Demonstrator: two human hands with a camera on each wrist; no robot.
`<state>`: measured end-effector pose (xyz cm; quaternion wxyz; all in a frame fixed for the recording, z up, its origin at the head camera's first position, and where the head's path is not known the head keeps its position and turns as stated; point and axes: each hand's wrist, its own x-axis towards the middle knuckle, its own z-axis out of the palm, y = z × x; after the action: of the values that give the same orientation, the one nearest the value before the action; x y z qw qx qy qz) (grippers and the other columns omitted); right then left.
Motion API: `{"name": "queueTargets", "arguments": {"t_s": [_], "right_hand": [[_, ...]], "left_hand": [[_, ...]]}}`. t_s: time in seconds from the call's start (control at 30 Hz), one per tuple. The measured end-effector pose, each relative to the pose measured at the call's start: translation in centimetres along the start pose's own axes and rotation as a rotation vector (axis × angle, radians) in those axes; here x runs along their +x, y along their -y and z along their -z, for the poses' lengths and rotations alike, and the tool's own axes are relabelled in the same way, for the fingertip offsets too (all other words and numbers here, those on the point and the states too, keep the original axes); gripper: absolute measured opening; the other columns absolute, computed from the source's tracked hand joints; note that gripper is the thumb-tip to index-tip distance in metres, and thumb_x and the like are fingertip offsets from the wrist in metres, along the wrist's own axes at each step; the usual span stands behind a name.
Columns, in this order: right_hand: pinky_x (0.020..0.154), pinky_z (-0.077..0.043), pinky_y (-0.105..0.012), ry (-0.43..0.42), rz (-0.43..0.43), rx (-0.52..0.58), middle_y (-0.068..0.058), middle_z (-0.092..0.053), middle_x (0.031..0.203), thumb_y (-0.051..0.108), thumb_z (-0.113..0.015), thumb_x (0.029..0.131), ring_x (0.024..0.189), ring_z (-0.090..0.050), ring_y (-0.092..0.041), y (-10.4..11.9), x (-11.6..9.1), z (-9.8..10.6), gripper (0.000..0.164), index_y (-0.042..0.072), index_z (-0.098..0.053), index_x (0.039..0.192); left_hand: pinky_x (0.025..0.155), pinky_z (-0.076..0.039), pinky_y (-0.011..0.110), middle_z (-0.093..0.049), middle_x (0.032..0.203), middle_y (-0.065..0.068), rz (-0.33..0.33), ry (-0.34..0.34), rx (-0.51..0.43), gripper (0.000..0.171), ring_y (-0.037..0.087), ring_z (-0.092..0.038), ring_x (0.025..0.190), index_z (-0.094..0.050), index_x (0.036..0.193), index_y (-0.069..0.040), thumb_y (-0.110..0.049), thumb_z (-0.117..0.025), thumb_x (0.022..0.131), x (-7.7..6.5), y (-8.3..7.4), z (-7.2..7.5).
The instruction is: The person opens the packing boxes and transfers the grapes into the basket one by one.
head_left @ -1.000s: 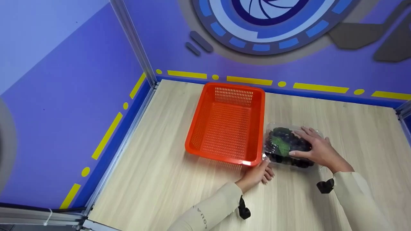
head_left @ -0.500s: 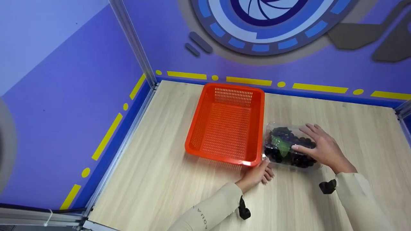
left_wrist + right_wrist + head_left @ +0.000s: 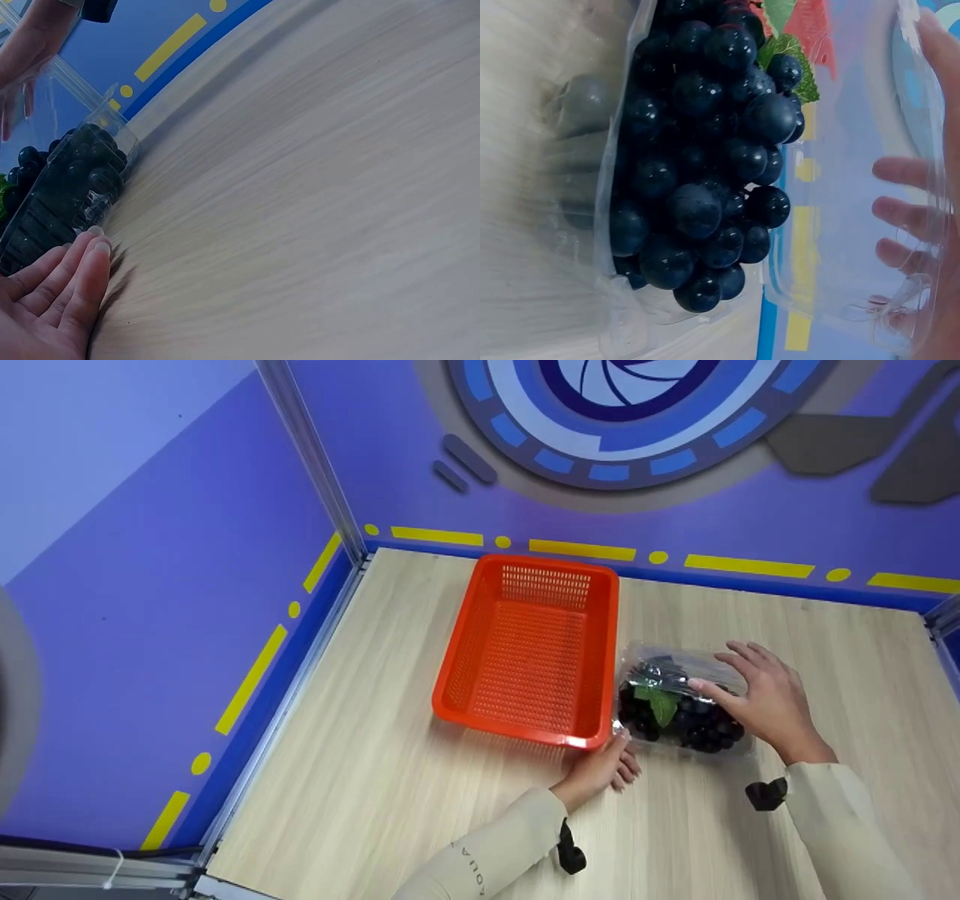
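Note:
A clear plastic clamshell box [image 3: 682,748] of dark grapes [image 3: 705,724] with a green leaf [image 3: 662,706] lies on the table. In the right wrist view its transparent lid [image 3: 840,247] stands raised from the grapes [image 3: 694,210]. My right hand [image 3: 776,701] holds the lid at its edge, with fingers [image 3: 900,212] showing through the plastic. My left hand [image 3: 600,765] rests low at the box's near left corner; in the left wrist view the fingers [image 3: 86,289] lie nearly straight, tips right at the box's side.
An orange-red perforated basket [image 3: 450,701] stands directly left of the box, its right rim close to it. Blue printed panels [image 3: 390,450] wall the table [image 3: 360,780] at the back and left.
My right hand has shifted right and up, away from the top of the box, and the lid has risen with it, uncovering the grapes. The left hand has stayed in place.

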<state>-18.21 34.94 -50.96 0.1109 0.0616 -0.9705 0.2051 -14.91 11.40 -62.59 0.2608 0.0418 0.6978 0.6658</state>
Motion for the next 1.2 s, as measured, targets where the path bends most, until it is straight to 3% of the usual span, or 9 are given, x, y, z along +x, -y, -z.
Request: {"name": "queueTargets", "arguments": {"t_s": [0.23, 0.43, 0.57, 0.87, 1.2], "right_hand": [[0.100, -0.027, -0.070, -0.041, -0.070, -0.060, -0.022, -0.051, 0.138, 0.059, -0.065, 0.083, 0.127, -0.041, -0.046, 0.8, 0.0, 0.5, 0.069, 0.005, -0.060, 0.125], [0.084, -0.035, -0.074, 0.076, -0.195, -0.094, -0.026, -0.042, 0.143, 0.069, -0.051, 0.087, 0.124, -0.040, -0.052, 0.9, 0.0, 0.9, 0.081, 0.004, -0.050, 0.135], [0.073, -0.039, -0.073, 0.116, -0.230, -0.088, -0.026, -0.041, 0.144, 0.072, -0.047, 0.087, 0.118, -0.045, -0.052, 0.7, -0.1, 1.0, 0.084, 0.005, -0.047, 0.138], [0.068, -0.040, -0.072, 0.061, -0.222, -0.086, -0.027, -0.043, 0.141, 0.067, -0.047, 0.090, 0.110, -0.049, -0.054, 0.7, -0.2, 1.0, 0.077, 0.005, -0.049, 0.135], [0.066, -0.042, -0.067, -0.015, -0.229, -0.082, -0.030, -0.046, 0.137, 0.062, -0.044, 0.094, 0.108, -0.051, -0.054, 0.8, -0.1, 1.6, 0.072, 0.001, -0.050, 0.133]], "left_hand": [[0.046, -0.045, 0.022, -0.067, 0.077, 0.015, 0.006, -0.006, 0.004, 0.059, 0.012, -0.050, 0.052, -0.062, 0.096, 0.001, -0.047, -0.030, 0.104, 0.0, -0.1, 0.0], [0.047, -0.045, 0.023, -0.067, 0.077, 0.015, 0.007, -0.013, 0.021, 0.058, 0.013, -0.050, 0.052, -0.063, 0.096, -0.001, -0.047, -0.030, 0.104, -0.1, -0.1, -0.1], [0.047, -0.046, 0.023, -0.067, 0.075, 0.012, 0.004, -0.014, 0.017, 0.055, 0.013, -0.050, 0.052, -0.062, 0.097, -0.002, -0.047, -0.031, 0.104, -0.1, 0.0, -0.1], [0.048, -0.046, 0.023, -0.065, 0.073, 0.008, 0.009, -0.024, 0.004, 0.053, 0.013, -0.052, 0.054, -0.062, 0.096, -0.003, -0.047, -0.033, 0.103, -0.1, 0.0, -0.1], [0.047, -0.045, 0.022, -0.066, 0.076, 0.014, 0.011, -0.039, 0.000, 0.054, 0.012, -0.051, 0.052, -0.063, 0.093, -0.001, -0.046, -0.034, 0.103, -0.1, 0.0, -0.1]]}}
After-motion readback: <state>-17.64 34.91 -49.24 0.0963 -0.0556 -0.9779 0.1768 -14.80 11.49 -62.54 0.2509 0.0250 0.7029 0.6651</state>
